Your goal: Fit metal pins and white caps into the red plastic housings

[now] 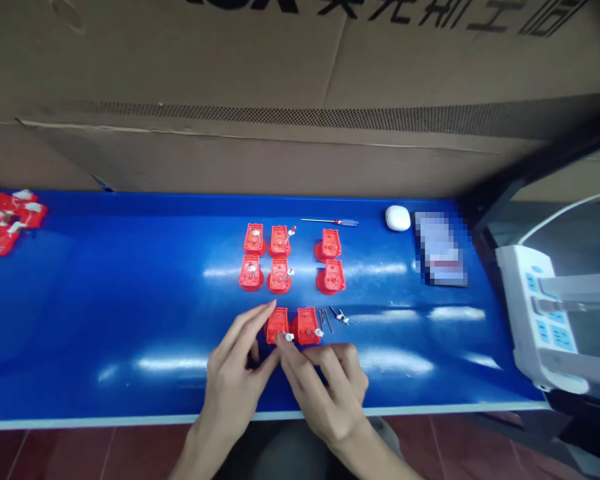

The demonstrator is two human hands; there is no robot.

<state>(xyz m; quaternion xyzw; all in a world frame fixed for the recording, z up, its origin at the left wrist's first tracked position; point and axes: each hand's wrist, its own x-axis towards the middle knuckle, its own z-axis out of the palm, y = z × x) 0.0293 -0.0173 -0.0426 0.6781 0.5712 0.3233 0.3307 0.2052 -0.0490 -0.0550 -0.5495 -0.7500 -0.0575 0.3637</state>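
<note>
My left hand (237, 363) curls round a red plastic housing (279, 320) on the blue table, its thumb and forefinger at the housing's side and lower edge. Close to that housing's lower right corner, the fingertips of my right hand (325, 390) are pressed together. A small white part (289, 337) shows right beside them; whatever lies between the fingertips is hidden. Touching distance to the right stands a second red housing (307, 323) with a white-ended metal pin (318, 332) on it. Loose metal pins (326, 321) and white-tipped pins (339, 316) lie farther right.
Behind my hands stand several more red housings (279, 240), some with white parts. A screwdriver (347, 223), a white rounded case (397, 218) and a blurred-out flat object (439, 250) lie farther back. Red-and-white pieces (7, 223) are far left, a white device (543, 320) right, cardboard (280, 163) behind.
</note>
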